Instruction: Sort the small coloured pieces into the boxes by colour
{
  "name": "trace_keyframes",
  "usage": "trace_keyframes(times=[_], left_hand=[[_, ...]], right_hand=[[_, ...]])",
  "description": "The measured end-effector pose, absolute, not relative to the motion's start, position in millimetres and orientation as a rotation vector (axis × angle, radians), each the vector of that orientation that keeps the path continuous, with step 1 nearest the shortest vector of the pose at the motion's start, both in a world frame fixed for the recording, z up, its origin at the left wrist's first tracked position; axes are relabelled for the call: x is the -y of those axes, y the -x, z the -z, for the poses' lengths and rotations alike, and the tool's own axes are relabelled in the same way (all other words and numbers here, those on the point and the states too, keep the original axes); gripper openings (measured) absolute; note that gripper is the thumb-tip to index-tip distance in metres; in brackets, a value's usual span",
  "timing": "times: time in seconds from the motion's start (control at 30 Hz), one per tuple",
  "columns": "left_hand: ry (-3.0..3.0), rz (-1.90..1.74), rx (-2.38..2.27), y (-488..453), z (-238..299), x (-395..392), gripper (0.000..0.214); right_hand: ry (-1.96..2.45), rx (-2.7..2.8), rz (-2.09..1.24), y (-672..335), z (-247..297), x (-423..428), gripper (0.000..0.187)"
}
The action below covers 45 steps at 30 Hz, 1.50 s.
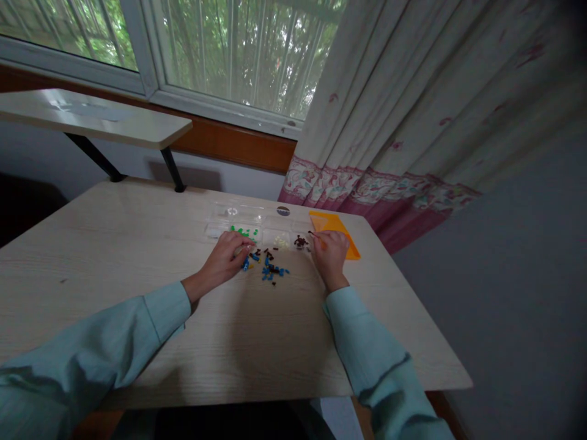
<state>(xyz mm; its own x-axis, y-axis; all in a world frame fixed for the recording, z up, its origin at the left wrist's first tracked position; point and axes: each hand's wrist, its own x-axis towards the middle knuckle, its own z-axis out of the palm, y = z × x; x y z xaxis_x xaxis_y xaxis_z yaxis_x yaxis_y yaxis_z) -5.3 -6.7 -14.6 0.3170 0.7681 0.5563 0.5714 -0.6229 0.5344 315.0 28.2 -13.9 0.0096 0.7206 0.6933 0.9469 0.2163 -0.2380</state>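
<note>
My left hand (225, 255) is curled at the front left of a clear compartment box (247, 215), beside the loose small bricks; whether anything sits between its fingertips is hidden. My right hand (331, 255) is closed at the box's right end, with a thin reddish thing with a dark tip (312, 233) sticking out from its fingers. Brown bricks (301, 241) lie in the compartment beside it. Green bricks (245, 232) fill a left compartment, and pale yellow ones (280, 242) a middle one. On the table in front, blue bricks (269, 271) lie mixed with brown and a few yellow ones.
An orange tray (352, 244) lies behind and right of my right hand. The wooden table (174, 342) ends at the right near a wall. A raised white shelf (114, 125) on black legs stands back left. A curtain (362, 177) hangs behind the table.
</note>
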Motion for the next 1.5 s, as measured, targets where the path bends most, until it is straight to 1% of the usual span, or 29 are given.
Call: trace_keyframes(times=[0.37,0.6,0.67,0.83,0.9,1.2,1.5], left_hand=[[-2.413,-1.097,-1.238,3.2,17.3,8.3,0.020],[-2.528,-1.034,-1.207,3.0,16.7,10.5,0.018],[-2.540,-1.016,-1.196,3.1,15.6,11.5,0.021],[-2.610,-0.937,-1.134,2.8,19.7,11.8,0.036],[-2.640,-0.911,-1.138,2.6,22.7,11.5,0.038],[-2.627,-0.862,-1.228,1.5,19.9,13.7,0.031],[-2.645,-0.853,-1.092,1.9,17.9,13.9,0.019]], right_hand=[[1.645,1.846,0.304,-311.7,21.0,-28.6,0.025],[1.650,1.839,0.290,-311.3,22.6,-30.0,0.030],[1.646,1.852,0.277,-311.3,23.1,-30.3,0.031],[1.632,1.859,0.254,-310.1,23.8,-30.2,0.035],[1.624,1.860,0.248,-309.3,23.5,-30.0,0.036],[1.579,1.864,0.242,-306.3,19.9,-27.6,0.036],[1.561,1.879,0.231,-305.9,19.9,-28.2,0.038]])
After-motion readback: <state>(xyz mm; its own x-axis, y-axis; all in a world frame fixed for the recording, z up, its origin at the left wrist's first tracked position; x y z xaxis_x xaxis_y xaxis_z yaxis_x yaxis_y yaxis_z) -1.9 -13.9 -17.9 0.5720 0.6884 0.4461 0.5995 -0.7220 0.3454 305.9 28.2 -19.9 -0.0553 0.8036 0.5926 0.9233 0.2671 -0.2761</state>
